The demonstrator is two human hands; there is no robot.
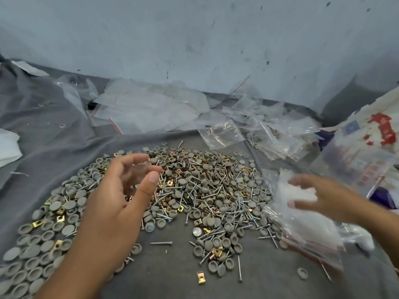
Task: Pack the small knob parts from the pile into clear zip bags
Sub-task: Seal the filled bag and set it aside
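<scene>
We see the pile (172, 190) of grey knob caps mixed with screws on the grey cloth. Our left hand (121, 190) hovers, grip apart, empty. Our right hand (319, 197) pinches a clear zip bag (302, 223). Caps look light, rigid, slippery: pinch rims. Bag limp: hold the mouth.

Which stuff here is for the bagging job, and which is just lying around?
For the job: grey knob parts, empty zip bags, bag in the right hand, left hand.
Lying about: white cloth, printed sack, grey sheet.

Grey knob pile (164, 190), clear bags (302, 223) beside
</scene>
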